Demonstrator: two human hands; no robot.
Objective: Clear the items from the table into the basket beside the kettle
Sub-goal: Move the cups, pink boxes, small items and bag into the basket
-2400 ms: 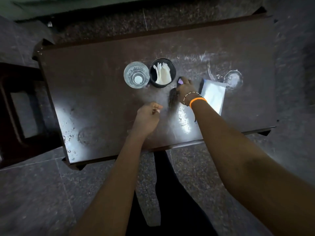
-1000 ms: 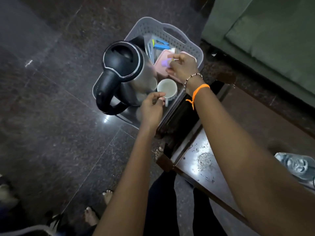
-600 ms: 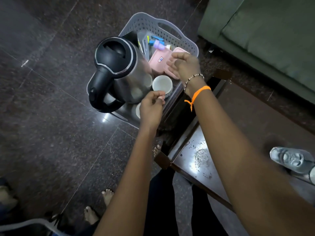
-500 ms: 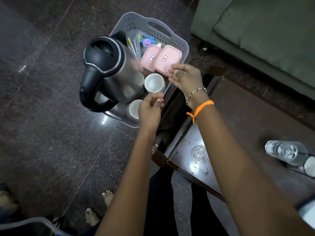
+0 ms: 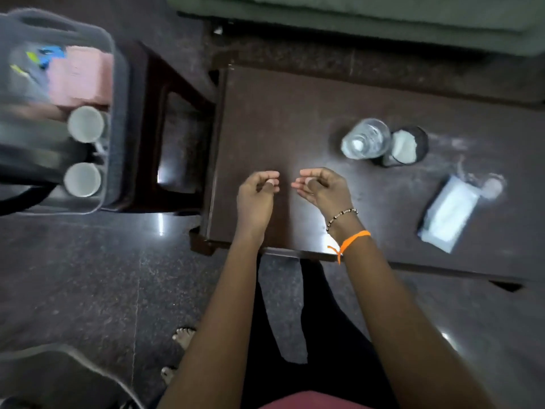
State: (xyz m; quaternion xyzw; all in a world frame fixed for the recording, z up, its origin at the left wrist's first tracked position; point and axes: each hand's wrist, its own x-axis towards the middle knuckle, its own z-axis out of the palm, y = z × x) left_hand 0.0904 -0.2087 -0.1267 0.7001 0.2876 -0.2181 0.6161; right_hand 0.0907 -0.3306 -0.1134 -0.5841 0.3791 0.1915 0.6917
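Your dark wooden table stands on polished stone floor, with the grey plastic basket at its left. A clear glass, black cup and white packet sit right of your left hand and right hand, both loosely curled and empty.

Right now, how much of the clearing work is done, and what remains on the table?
Done: the basket already holds pink boxes and two white cups. In hand: nothing; the left hand and right hand hover empty over the table. Left: the glass, the black cup with white contents, and the white packet.
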